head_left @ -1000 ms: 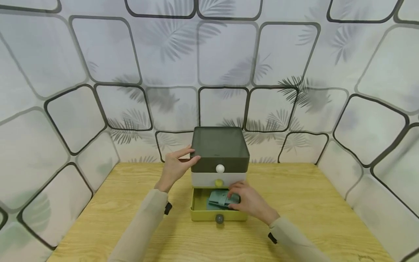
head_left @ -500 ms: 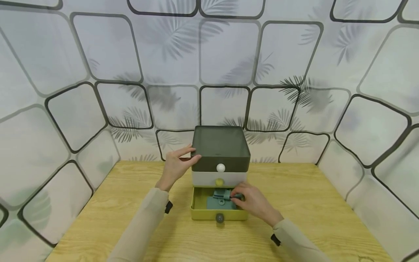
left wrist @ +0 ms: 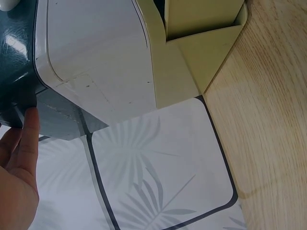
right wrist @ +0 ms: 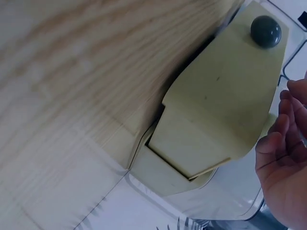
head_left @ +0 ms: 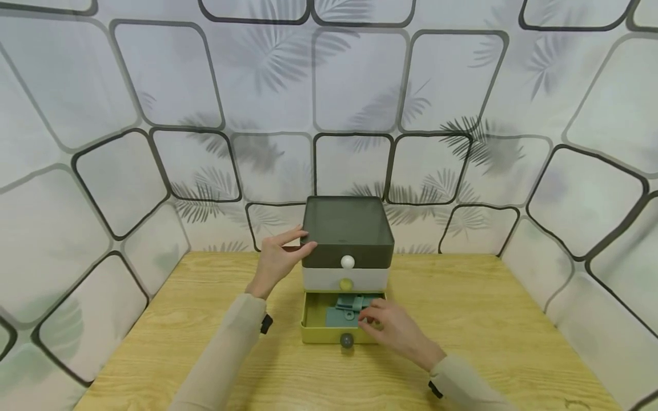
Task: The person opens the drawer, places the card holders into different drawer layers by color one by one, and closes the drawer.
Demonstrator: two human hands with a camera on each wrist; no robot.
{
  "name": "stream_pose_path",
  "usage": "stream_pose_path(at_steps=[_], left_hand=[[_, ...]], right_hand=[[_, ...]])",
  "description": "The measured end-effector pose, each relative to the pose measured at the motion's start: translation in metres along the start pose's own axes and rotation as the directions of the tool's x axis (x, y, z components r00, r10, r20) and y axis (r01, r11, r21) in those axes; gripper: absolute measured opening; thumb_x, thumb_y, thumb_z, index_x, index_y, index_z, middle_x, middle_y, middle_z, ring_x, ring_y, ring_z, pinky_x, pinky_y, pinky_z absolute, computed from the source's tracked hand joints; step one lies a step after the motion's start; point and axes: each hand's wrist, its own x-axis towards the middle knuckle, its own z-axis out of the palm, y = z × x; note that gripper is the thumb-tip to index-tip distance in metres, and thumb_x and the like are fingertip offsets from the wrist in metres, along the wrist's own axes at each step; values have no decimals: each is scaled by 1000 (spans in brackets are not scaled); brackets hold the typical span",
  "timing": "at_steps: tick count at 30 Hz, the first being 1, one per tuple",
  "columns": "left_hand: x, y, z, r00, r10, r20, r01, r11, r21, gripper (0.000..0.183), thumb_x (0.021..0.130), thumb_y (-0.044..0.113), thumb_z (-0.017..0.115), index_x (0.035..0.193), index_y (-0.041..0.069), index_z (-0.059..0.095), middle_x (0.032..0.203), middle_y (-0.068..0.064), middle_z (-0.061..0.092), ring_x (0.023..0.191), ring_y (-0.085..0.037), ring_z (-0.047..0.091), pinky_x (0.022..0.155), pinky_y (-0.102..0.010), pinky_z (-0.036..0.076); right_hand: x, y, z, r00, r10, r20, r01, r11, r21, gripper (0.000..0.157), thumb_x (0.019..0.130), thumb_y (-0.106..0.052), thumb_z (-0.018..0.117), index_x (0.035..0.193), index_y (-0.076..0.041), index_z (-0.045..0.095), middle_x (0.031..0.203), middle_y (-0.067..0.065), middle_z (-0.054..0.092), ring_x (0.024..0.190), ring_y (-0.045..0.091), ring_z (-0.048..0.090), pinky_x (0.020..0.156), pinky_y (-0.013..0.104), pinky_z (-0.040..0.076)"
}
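A stacked desktop drawer unit has a dark top section (head_left: 346, 222), a white middle drawer (head_left: 321, 278) and a yellow-green bottom drawer (head_left: 324, 335), which is pulled out. Inside it, towards the back, lies a teal wallet with a strap (head_left: 345, 302). In front of that is a flat teal piece (head_left: 336, 317), partly covered by my right hand (head_left: 398, 331). Those fingers hover bent over the drawer's right side, and nothing shows between them. With thumb and fairly straight fingers, my left hand (head_left: 277, 260) touches the dark section's front left corner.
A wooden table (head_left: 216, 337) carries the unit, and patterned wall covering (head_left: 277, 165) rises close behind it. The bottom drawer's dark round knob (right wrist: 266, 32) sticks out in front. White (head_left: 347, 262) and yellow knobs (head_left: 346, 284) project above.
The wallet has shifted to the back of the drawer, uncovering the flat teal piece. My right hand has let go of it and drawn slightly towards the front. The left hand stays put.
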Motion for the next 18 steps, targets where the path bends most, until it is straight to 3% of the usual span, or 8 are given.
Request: stream_pose_path(at_steps=[4,11,18], left_hand=[[0,-1,1,1000,14,-10,-14,1000,-6,40,84,31,79,117,8,73,135,-11,61,97,-27,73,75,-25,62],[-3,4,0,1000,23,-21,-23,1000,7,38,84,24,79,116,4,73,134,-15,61,99,-30,72,76,-26,62],[0,0,2,999,32,-10,-31,999,32,41,85,31,78,117,8,73,135,-12,61,98,-29,72,76,-25,62]], right_hand=[[-2,-7,4,999,-36,-17,36,999,-17,4,88,-19,75,92,-19,75,75,-12,63,62,-7,49,52,8,43],[-2,-18,12,993,-99,67,103,993,-57,6,90,-25,73,92,-20,75,72,-11,69,59,-10,53,51,4,41],[-2,-27,17,988,-67,141,101,963,-250,13,86,-36,75,93,-26,74,71,-13,67,49,-7,46,39,7,27]])
